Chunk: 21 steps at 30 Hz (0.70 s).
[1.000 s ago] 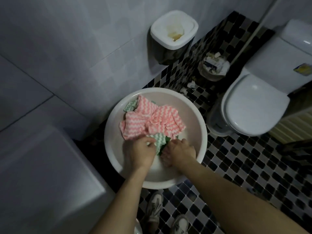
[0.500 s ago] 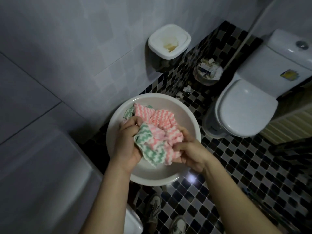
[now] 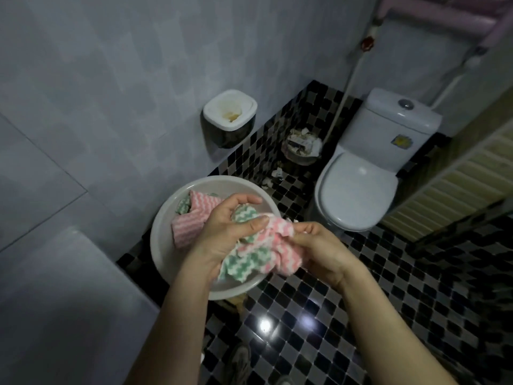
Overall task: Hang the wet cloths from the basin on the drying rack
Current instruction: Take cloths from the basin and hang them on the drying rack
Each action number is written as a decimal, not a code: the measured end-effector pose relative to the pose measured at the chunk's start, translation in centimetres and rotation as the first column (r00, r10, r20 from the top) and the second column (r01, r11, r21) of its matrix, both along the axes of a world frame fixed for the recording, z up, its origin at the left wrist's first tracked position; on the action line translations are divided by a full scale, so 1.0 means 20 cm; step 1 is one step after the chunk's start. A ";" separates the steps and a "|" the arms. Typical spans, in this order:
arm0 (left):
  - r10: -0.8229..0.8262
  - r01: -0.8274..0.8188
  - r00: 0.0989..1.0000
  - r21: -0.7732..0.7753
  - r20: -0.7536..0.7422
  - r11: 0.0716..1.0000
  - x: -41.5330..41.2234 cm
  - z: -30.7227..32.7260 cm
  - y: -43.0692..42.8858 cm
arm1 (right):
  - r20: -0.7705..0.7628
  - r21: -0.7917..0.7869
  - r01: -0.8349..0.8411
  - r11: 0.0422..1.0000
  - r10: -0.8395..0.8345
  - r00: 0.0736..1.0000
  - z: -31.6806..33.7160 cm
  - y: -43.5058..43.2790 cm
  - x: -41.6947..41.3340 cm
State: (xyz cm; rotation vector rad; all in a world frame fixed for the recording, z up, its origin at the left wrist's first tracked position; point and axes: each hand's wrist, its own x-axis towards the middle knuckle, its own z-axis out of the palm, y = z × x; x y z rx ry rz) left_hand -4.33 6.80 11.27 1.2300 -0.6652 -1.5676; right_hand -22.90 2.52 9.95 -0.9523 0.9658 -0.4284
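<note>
Clutching cloths [image 3: 251, 261], bunched between curled fingers [image 3: 244, 200]

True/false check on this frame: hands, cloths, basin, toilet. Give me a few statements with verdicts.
1. The left hand and the right hand both grip one bundle of cloths. True.
2. The basin holds nothing. False: a pink cloth and a green cloth lie in it.
3. The toilet lid is raised. False: it is down.
4. A waste basket full of paper stands beside the toilet. True.
</note>
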 end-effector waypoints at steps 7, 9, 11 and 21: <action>-0.163 0.215 0.762 -0.007 0.626 0.977 -0.26 0.05 0.14 | -0.094 -0.102 0.118 0.988 -0.128 0.987 0.15 0.19 -0.40; -0.111 0.196 0.743 -0.057 0.660 0.979 -0.34 0.08 0.17 | -0.180 -0.175 0.066 0.982 -0.098 0.979 0.20 0.26 -0.51; -0.082 0.160 0.808 -0.084 0.583 0.984 -0.42 0.10 0.20 | -0.280 -0.240 -0.006 0.971 -0.063 0.958 0.23 0.32 -0.59; -0.499 0.537 0.737 0.053 0.456 0.842 -0.75 0.35 0.41 | -0.086 -0.291 0.401 0.869 -0.441 0.893 0.36 0.65 -1.00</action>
